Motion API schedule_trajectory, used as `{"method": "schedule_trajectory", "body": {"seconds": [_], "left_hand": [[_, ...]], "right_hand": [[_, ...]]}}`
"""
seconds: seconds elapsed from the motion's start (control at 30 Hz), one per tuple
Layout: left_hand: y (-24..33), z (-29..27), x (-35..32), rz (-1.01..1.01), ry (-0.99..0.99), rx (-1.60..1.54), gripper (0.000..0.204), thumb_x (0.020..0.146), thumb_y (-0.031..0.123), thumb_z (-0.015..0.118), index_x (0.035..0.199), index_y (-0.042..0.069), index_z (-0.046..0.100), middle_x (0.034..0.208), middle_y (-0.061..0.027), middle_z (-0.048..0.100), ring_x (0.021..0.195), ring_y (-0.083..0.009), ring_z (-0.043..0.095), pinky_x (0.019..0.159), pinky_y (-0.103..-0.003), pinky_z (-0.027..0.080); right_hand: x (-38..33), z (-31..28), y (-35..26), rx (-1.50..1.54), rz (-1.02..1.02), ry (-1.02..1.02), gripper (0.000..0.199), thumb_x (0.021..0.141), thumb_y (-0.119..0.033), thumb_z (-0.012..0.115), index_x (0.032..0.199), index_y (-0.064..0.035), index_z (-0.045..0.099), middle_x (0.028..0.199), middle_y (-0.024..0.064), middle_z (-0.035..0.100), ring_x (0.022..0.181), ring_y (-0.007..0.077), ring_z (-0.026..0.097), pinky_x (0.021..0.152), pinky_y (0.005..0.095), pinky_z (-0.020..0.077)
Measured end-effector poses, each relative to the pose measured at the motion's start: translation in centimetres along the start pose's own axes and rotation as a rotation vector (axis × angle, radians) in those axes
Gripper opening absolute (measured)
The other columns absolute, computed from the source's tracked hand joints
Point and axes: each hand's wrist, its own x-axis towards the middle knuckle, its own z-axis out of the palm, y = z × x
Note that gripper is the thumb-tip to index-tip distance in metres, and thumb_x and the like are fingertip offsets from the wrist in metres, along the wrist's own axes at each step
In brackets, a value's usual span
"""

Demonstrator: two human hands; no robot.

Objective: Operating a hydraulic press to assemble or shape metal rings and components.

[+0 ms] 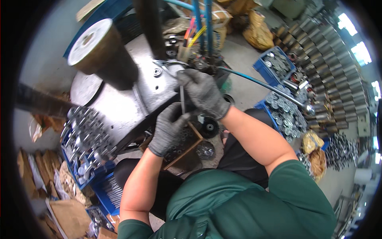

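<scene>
Head view: pinching the lower end of a slim metal rod in the gray-gloved left hand, fingers closed; gripping near its upper end with the gray-gloved right hand, also closed. Held by the edge of the gray metal table. Just beside the left hand, a wooden box with small parts inside. On the table, a small ring and, farther left, a large tapered cylinder. Well to the right, past a blue lever, a blue bin of metal parts.
</scene>
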Motion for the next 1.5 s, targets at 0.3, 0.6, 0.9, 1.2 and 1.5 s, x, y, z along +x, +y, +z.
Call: {"method": "schedule_trajectory", "body": {"seconds": [0.3,0.6,0.9,1.2,1.5], "left_hand": [[0.7,0.6,-0.4,-0.088,0.015,-0.085,0.036,0.098,0.016,0.070,0.127,-0.001,0.062,0.104,-0.0029,0.067,0.091,-0.0087,0.058,0.081,-0.026,0.051],[0.5,0.6,-0.5,0.065,0.023,0.017,0.031,0.096,0.011,0.069,0.123,-0.003,0.062,0.101,-0.0089,0.068,0.094,-0.0151,0.063,0.086,-0.032,0.052],[1.1,-0.5,-1.0,0.086,0.178,-0.010,0.030,0.097,0.010,0.067,0.123,-0.003,0.063,0.110,-0.0125,0.071,0.102,-0.0189,0.067,0.091,-0.033,0.053],[0.1,-4.7,0.4,0.291,0.497,0.492,0.021,0.096,0.012,0.067,0.113,-0.001,0.067,0.104,-0.0143,0.071,0.093,-0.0255,0.068,0.084,-0.038,0.054],[-3.5,-10.1,2.8,0.283,0.681,0.868,0.026,0.102,0.018,0.063,0.118,-0.002,0.066,0.110,-0.0137,0.068,0.102,-0.0255,0.065,0.094,-0.038,0.051]], "right_hand": [[-0.1,-0.9,-0.1,-0.037,-0.031,-0.046,0.043,0.103,-0.042,0.060,0.102,-0.0009,0.071,0.079,0.0064,0.072,0.071,0.0113,0.065,0.068,0.0293,0.0531],[-1.2,-0.6,0.2,0.586,0.066,-0.175,0.037,0.105,-0.030,0.053,0.129,-0.0030,0.063,0.099,0.0090,0.073,0.089,0.0147,0.068,0.083,0.0283,0.0559],[-1.4,1.8,1.0,0.036,0.069,-0.228,0.034,0.102,-0.029,0.061,0.119,0.0000,0.065,0.098,0.0077,0.071,0.094,0.0139,0.065,0.088,0.0297,0.0536],[-0.4,1.0,0.8,0.109,-0.377,-0.259,0.027,0.099,-0.016,0.063,0.121,-0.0020,0.065,0.099,0.0041,0.068,0.093,0.0129,0.064,0.087,0.0301,0.0524],[-2.7,-21.1,8.6,-0.731,-0.019,-0.618,0.030,0.089,-0.030,0.066,0.102,-0.0031,0.070,0.088,0.0208,0.070,0.082,0.0355,0.068,0.074,0.0451,0.0527]]}}
